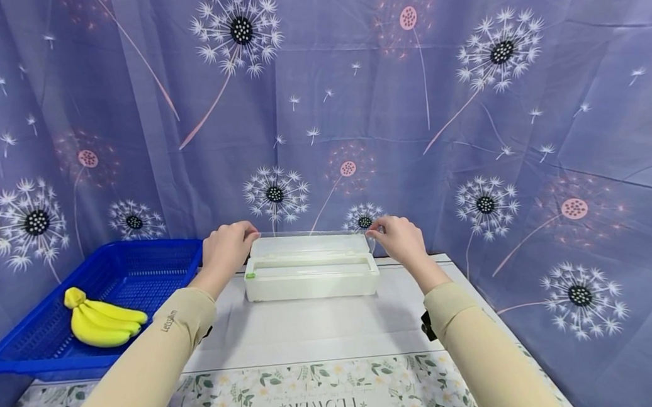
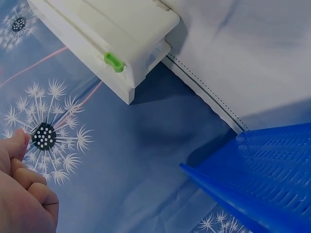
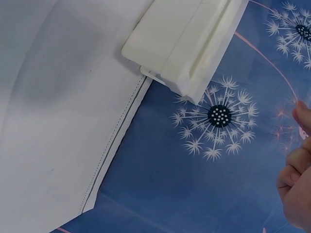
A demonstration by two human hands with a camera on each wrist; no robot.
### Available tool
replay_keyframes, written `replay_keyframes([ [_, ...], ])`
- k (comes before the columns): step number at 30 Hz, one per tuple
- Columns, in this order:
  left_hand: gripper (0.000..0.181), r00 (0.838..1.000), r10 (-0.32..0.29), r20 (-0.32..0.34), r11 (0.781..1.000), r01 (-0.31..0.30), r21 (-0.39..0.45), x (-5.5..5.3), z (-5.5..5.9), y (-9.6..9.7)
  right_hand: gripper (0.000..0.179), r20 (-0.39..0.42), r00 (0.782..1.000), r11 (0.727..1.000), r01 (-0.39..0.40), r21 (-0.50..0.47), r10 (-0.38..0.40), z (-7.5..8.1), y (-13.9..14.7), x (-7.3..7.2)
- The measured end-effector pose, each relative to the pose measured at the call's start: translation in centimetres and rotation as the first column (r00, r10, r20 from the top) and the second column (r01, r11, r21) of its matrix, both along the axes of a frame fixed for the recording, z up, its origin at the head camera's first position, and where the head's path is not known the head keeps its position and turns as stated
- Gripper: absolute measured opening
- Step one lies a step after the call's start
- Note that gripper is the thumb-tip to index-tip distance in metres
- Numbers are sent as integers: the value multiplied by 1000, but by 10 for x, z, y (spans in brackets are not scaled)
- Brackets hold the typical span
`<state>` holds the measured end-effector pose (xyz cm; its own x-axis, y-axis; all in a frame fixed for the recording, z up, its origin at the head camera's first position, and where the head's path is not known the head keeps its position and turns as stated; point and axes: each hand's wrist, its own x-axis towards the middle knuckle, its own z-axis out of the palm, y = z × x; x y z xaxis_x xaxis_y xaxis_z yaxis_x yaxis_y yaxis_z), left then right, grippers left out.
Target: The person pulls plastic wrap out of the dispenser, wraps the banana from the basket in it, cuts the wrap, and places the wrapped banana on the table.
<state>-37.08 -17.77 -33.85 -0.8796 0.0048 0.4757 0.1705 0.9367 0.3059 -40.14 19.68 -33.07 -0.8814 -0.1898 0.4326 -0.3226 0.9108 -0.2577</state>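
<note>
A long white cling film dispenser (image 1: 311,286) stands at the back of the table, its lid raised and a pale roll visible inside. A clear sheet of cling film (image 1: 311,233) stretches above the lid, its edge barely visible. My left hand (image 1: 226,249) pinches one corner between thumb and forefinger, beside the dispenser's left end. At the opposite end, my right hand (image 1: 402,241) pinches the other corner. A green slider (image 2: 114,62) sits on the dispenser's end in the left wrist view. Both wrist views show curled fingers, the film itself hardly distinguishable there.
A blue plastic basket (image 1: 7,359) lies to the left, with a bunch of yellow bananas (image 1: 104,320) in it. A flowered cloth (image 1: 317,399) covers the table's near part. Behind the table hangs a purple-blue dandelion curtain (image 1: 318,90), close to both hands.
</note>
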Motion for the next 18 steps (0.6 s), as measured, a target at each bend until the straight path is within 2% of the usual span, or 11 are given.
replay_keyframes([
  [18,22,999,-8,-54,1000,7,-15,3,8,-1,20,0,1000,1000,5,-6,-5,12,1,5],
])
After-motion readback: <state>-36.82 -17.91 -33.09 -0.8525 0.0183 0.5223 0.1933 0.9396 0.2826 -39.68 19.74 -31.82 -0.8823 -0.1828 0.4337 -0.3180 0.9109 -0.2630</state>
